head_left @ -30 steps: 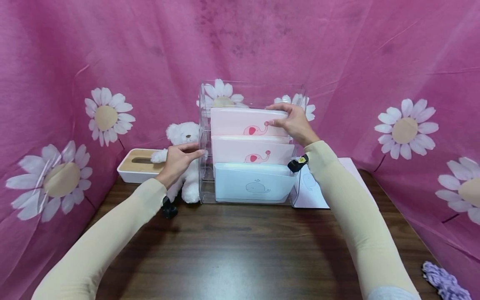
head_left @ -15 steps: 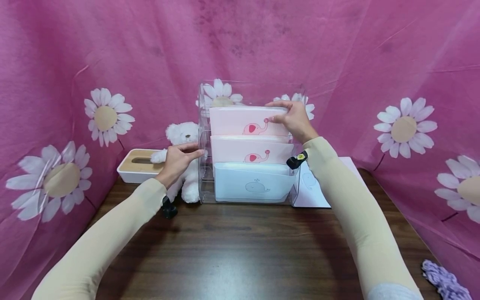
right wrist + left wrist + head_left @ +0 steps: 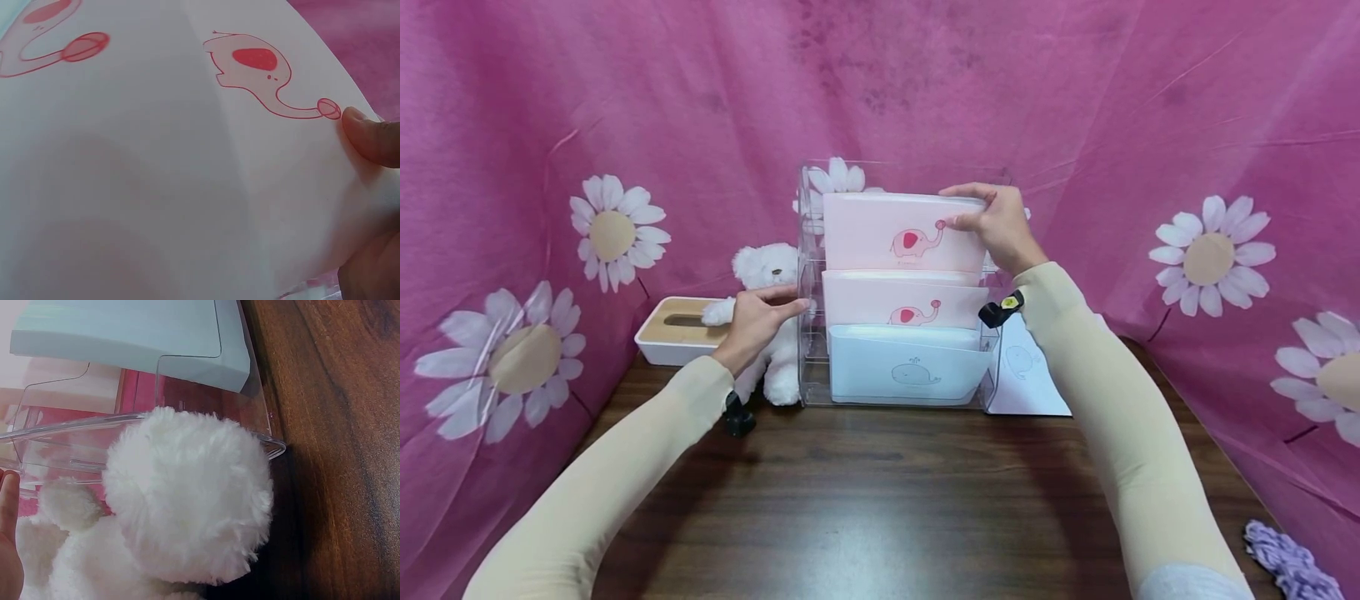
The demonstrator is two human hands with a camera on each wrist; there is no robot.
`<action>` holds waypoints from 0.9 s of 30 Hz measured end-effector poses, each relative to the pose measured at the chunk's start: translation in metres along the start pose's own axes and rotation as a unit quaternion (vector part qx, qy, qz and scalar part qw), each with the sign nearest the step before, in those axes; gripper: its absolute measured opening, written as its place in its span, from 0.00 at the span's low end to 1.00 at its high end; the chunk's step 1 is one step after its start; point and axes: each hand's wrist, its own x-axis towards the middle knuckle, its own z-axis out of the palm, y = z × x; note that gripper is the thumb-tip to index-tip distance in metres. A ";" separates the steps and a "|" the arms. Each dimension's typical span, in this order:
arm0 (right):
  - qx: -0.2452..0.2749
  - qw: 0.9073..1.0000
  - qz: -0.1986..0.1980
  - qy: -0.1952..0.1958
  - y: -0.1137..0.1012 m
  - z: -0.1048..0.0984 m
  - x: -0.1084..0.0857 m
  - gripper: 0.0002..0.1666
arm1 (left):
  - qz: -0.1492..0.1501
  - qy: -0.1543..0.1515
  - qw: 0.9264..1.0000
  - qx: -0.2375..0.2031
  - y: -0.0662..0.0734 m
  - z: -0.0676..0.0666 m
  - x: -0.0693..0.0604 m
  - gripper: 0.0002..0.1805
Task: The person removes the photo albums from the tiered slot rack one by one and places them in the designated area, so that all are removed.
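Note:
A clear plastic tiered rack stands on the table, holding booklets in three rows. My right hand pinches the upper right corner of the top-row pink elephant booklet, thumb in front and fingers behind. Its lower part stays behind the middle-row pink booklet. A pale blue whale booklet sits in the lowest row. With fairly straight fingers, my left hand touches the rack's left side. In the right wrist view, the thumb presses on the booklet's face beside the elephant drawing.
A white teddy bear sits against the rack's left side, partly behind my left hand. Beyond it is a white box with a wooden lid. Right of the rack lies a white whale-print sheet. A purple fuzzy item lies at the right edge.
My right hand has lifted the top pink booklet and shifted slightly right, so its whole elephant drawing now shows. The left hand stays in place on the rack's side.

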 end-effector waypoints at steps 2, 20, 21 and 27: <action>0.007 1.000 -0.003 0.005 -0.003 -0.001 0.001 0.23 | 0.001 -0.001 1.000 -0.004 0.000 -0.001 0.000 0.28; 0.269 0.958 -0.052 0.082 -0.050 -0.027 0.005 0.25 | -0.007 -0.002 1.000 -0.001 0.001 -0.001 0.000 0.27; 0.284 0.954 -0.050 0.083 -0.051 -0.027 0.004 0.25 | -0.008 -0.003 1.000 -0.001 0.000 -0.001 0.000 0.27; 0.352 0.932 -0.013 0.078 -0.055 -0.026 -0.010 0.27 | -0.002 -0.002 1.000 -0.006 -0.001 0.000 -0.001 0.27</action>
